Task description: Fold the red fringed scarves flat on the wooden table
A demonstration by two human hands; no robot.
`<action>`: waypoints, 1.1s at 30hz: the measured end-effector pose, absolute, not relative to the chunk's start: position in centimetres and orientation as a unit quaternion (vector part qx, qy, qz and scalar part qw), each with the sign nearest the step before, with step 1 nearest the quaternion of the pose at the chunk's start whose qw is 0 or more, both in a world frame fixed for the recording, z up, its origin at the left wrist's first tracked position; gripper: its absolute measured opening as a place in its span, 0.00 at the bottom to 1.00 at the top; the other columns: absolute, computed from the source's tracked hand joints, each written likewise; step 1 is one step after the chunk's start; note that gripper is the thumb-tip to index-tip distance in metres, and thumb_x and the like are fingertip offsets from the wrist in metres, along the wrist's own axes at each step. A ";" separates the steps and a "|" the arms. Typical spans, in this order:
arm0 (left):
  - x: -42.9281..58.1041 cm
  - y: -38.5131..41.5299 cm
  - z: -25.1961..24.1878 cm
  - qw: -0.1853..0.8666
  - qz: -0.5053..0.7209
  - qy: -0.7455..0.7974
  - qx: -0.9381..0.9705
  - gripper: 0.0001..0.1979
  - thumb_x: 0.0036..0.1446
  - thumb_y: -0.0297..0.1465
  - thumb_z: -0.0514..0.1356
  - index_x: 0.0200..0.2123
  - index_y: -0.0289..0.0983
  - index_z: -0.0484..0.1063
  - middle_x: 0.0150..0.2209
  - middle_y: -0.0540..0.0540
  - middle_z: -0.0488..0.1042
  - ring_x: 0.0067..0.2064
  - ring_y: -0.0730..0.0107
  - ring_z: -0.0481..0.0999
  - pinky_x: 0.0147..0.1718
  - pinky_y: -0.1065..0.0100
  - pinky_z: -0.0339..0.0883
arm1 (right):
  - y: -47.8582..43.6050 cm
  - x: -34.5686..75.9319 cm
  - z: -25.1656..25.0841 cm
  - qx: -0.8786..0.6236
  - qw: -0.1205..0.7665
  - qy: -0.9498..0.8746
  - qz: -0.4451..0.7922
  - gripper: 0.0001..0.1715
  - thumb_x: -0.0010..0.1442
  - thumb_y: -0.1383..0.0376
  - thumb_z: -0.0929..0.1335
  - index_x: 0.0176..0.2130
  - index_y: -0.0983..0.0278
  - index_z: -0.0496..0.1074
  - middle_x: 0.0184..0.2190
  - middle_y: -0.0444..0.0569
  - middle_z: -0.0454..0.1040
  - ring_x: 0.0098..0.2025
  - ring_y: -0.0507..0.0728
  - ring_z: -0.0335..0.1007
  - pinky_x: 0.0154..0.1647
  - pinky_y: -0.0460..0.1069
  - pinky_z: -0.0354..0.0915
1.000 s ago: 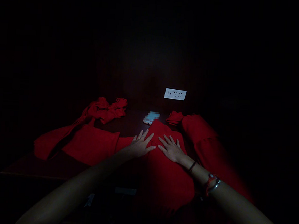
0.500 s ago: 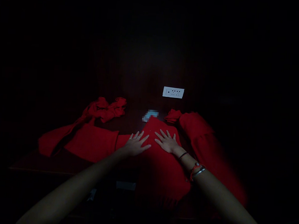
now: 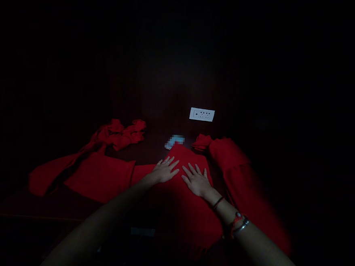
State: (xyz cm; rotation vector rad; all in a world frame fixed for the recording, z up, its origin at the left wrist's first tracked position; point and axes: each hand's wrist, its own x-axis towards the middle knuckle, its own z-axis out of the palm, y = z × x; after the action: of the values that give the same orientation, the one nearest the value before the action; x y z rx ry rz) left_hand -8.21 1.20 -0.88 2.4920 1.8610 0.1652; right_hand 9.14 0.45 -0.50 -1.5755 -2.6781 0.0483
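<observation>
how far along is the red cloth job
Done: the middle of the red cloth lies flat. In hand: the left hand and right hand press open-palmed on it. Left: the crumpled strip at the far left and the bunched sleeve on the right look unsmoothed.

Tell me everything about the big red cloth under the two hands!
The red cloth is plain, bright red and looks soft, like woven fabric. It lies spread flat on the dark table, and its near edge seems to hang over the table's front. The left hand and the right hand both lie flat on it, fingers spread. Whether the red fabric beside it is joined is too dark to tell.
</observation>
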 end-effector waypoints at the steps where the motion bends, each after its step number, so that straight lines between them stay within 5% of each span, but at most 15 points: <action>1: -8.3 1.2 -1.1 0.016 0.052 0.599 0.799 0.26 0.55 0.45 0.36 0.56 0.44 0.42 0.58 0.48 0.41 0.58 0.63 0.40 0.51 0.54 0.40 | 0.3 9.2 -0.6 -0.515 0.019 -0.857 0.011 0.34 0.54 0.47 0.42 0.57 0.54 0.40 0.59 0.45 0.38 0.58 0.64 0.27 0.51 0.65 0.28; 10: -8.4 1.1 -0.9 0.040 0.053 0.616 0.785 0.36 0.47 0.55 0.38 0.56 0.44 0.41 0.58 0.44 0.38 0.58 0.58 0.37 0.50 0.49 0.36 | -0.2 9.5 1.1 -0.577 -0.075 -0.809 0.084 0.34 0.51 0.43 0.45 0.56 0.47 0.36 0.59 0.40 0.30 0.56 0.73 0.22 0.46 0.71 0.31; 18: -8.3 -0.5 -1.6 -0.088 0.170 0.682 0.705 0.24 0.57 0.37 0.37 0.57 0.37 0.42 0.58 0.43 0.37 0.58 0.64 0.38 0.51 0.57 0.42 | 2.7 7.9 1.7 -0.509 -0.024 -0.859 0.050 0.36 0.50 0.43 0.45 0.56 0.50 0.36 0.59 0.41 0.31 0.57 0.69 0.22 0.48 0.70 0.30; 33: -8.0 -4.1 -2.5 -0.105 0.107 0.659 0.737 0.28 0.54 0.42 0.39 0.56 0.36 0.45 0.58 0.45 0.43 0.57 0.59 0.41 0.51 0.55 0.43 | 3.5 7.3 1.6 -0.514 -0.019 -0.855 0.061 0.36 0.52 0.44 0.46 0.57 0.53 0.39 0.59 0.43 0.33 0.57 0.68 0.24 0.49 0.68 0.31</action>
State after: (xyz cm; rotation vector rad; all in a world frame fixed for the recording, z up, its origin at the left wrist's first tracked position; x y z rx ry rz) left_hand -8.03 -4.08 -2.49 2.4844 2.2202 0.3617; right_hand 7.30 3.55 1.61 -1.6351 -2.7207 0.1944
